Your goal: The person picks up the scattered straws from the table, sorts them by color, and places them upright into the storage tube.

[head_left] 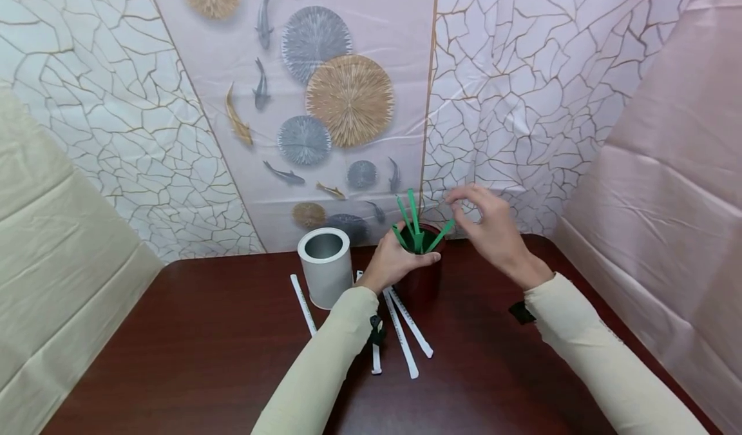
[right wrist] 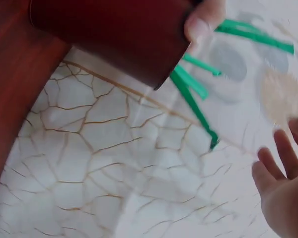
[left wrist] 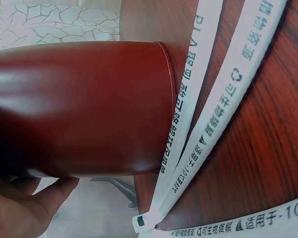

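Note:
My left hand (head_left: 397, 261) grips a dark red cylindrical cup (left wrist: 84, 109) near its rim, thumb across the front. Several slim green straws (head_left: 414, 219) stand in the cup and lean out over its rim at different angles. Just right of them, my right hand (head_left: 489, 229) is raised with bent, relaxed fingers and nothing in them. In the right wrist view its fingers (right wrist: 287, 153) are apart from the green straws (right wrist: 196, 109). White paper-wrapped straws (head_left: 400, 332) with printed lettering lie on the table beside the cup, partly behind my left forearm.
A white cylindrical cup (head_left: 326, 274) with a grey inside stands left of my left hand. Another white wrapped straw (head_left: 303, 303) lies in front of it. The dark wooden table (head_left: 191, 345) ends at a patterned cloth backdrop (head_left: 510, 113), with cloth on both sides.

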Tool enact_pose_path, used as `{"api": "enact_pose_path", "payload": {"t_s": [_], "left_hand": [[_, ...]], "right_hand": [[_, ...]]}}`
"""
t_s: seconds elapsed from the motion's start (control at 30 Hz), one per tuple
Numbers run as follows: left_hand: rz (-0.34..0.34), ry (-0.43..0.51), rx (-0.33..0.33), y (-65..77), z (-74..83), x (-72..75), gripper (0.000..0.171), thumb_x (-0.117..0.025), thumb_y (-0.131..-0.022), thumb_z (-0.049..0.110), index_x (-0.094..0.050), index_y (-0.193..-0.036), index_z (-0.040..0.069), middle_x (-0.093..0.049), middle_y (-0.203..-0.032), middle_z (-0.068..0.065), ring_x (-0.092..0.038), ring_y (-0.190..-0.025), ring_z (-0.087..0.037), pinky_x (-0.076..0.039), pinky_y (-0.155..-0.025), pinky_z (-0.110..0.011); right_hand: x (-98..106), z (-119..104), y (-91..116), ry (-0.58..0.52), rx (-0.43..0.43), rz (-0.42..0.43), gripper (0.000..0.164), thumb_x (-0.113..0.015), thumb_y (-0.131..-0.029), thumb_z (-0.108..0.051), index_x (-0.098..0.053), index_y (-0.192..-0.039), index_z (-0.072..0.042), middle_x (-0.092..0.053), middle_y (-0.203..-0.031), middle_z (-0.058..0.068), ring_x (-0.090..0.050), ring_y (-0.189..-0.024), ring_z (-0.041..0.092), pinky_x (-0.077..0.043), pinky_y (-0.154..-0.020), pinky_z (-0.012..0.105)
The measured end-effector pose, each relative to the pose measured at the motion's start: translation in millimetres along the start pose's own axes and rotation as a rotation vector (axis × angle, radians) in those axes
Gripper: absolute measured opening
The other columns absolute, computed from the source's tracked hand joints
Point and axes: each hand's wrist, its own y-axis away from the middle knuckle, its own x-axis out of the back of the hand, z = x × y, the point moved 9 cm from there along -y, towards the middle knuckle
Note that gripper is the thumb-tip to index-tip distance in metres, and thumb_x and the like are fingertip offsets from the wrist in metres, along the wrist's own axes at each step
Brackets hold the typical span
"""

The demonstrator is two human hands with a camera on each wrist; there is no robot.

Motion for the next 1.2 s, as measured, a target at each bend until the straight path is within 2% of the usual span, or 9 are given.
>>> {"api": "enact_pose_path", "payload": {"t_s": [0.13, 0.23, 0.33, 0.47, 0.6, 0.77, 0.93, 1.07, 1.2], "left_hand": [[0.002, 0.016, 0.004, -0.3, 0.2, 2.4, 0.057, -0.094, -0.08, 0.038, -0.061, -0.123, 0.022, -0.07, -0.11, 0.004, -0.065, -0.102, -0.011, -0.054, -0.095, -0.038], [-0.015, 0.007, 0.006, -0.9, 0.8, 0.5, 0.058, -0.095, -0.079, 0.04, -0.061, -0.124, 0.022, -0.069, -0.111, 0.004, -0.064, -0.104, -0.011, -0.053, -0.097, -0.038], [-0.029, -0.01, 0.006, -1.8, 2.0, -0.9, 0.062, -0.094, -0.079, 0.042, -0.061, -0.127, 0.02, -0.068, -0.112, 0.005, -0.064, -0.106, -0.011, -0.052, -0.099, -0.04], [-0.062, -0.018, 0.011, -3.0, 3.6, 1.6, 0.069, -0.093, -0.081, 0.04, -0.058, -0.136, 0.017, -0.066, -0.116, 0.004, -0.064, -0.107, -0.012, -0.052, -0.099, -0.041], [-0.162, -0.018, 0.018, -2.3, 6.9, 1.3, 0.073, -0.091, -0.085, 0.037, -0.053, -0.144, 0.016, -0.066, -0.119, 0.0, -0.066, -0.106, -0.014, -0.052, -0.098, -0.04], [-0.285, -0.172, 0.017, -1.5, 15.1, 3.4, 0.075, -0.091, -0.085, 0.038, -0.052, -0.145, 0.017, -0.065, -0.129, 0.003, -0.062, -0.123, -0.016, -0.049, -0.107, -0.042], [-0.331, -0.33, 0.005, 0.2, 23.1, 14.7, 0.087, -0.092, -0.083, 0.039, -0.048, -0.153, 0.012, -0.062, -0.142, -0.001, -0.059, -0.132, -0.02, -0.048, -0.111, -0.041], [-0.36, -0.475, 0.027, 4.9, 37.2, 45.1, 0.095, -0.088, -0.088, 0.036, -0.038, -0.162, 0.006, -0.054, -0.155, -0.013, -0.053, -0.141, -0.029, -0.046, -0.114, -0.044], [-0.353, -0.55, -0.036, 8.9, 64.8, 91.2, 0.078, -0.082, -0.094, 0.03, -0.046, -0.158, 0.002, -0.054, -0.155, -0.018, -0.051, -0.144, -0.035, -0.042, -0.118, -0.047]], "right_hand": [[12.9, 32.7, 15.2, -0.122, -0.228, 0.149, 0.019, -0.062, -0.103, 0.003, -0.067, -0.121, 0.006, -0.069, -0.122, 0.017, -0.063, -0.122, 0.023, -0.048, -0.111, 0.027], [5.1, 58.3, 40.0, -0.196, -0.437, 0.176, 0.027, -0.059, -0.106, -0.002, -0.06, -0.131, 0.007, -0.066, -0.128, 0.021, -0.061, -0.121, 0.017, -0.047, -0.108, 0.022], [-19.8, 76.6, 62.8, -0.303, -0.592, 0.08, 0.039, -0.057, -0.109, -0.01, -0.05, -0.145, 0.006, -0.06, -0.14, 0.024, -0.059, -0.126, 0.022, -0.048, -0.109, 0.026], [-59.7, 86.5, 79.2, -0.465, -0.68, -0.117, 0.06, -0.052, -0.113, -0.027, -0.032, -0.162, 0.001, -0.043, -0.158, 0.025, -0.048, -0.144, 0.037, -0.044, -0.117, 0.043], [-80.9, 89.0, 86.0, -0.499, -0.675, -0.212, 0.062, -0.051, -0.114, -0.032, -0.029, -0.167, -0.007, -0.034, -0.167, 0.02, -0.042, -0.149, 0.038, -0.039, -0.119, 0.053], [-80.8, 90.5, 90.2, -0.299, -0.63, -0.23, 0.06, -0.054, -0.112, -0.039, -0.037, -0.166, -0.017, -0.041, -0.165, 0.017, -0.044, -0.147, 0.038, -0.039, -0.116, 0.062], [-77.2, 87.0, 87.7, -0.162, -0.537, -0.185, 0.055, -0.055, -0.112, -0.036, -0.046, -0.161, -0.013, -0.048, -0.161, 0.017, -0.039, -0.152, 0.037, -0.033, -0.119, 0.062], [-80.1, 83.0, 85.1, -0.128, -0.476, -0.183, 0.053, -0.059, -0.11, -0.037, -0.052, -0.158, -0.015, -0.047, -0.162, 0.015, -0.036, -0.155, 0.036, -0.031, -0.121, 0.063], [-77.5, 82.6, 83.4, -0.153, -0.461, -0.179, 0.053, -0.067, -0.106, -0.036, -0.056, -0.154, -0.017, -0.047, -0.163, 0.01, -0.034, -0.156, 0.032, -0.031, -0.119, 0.065]]}}
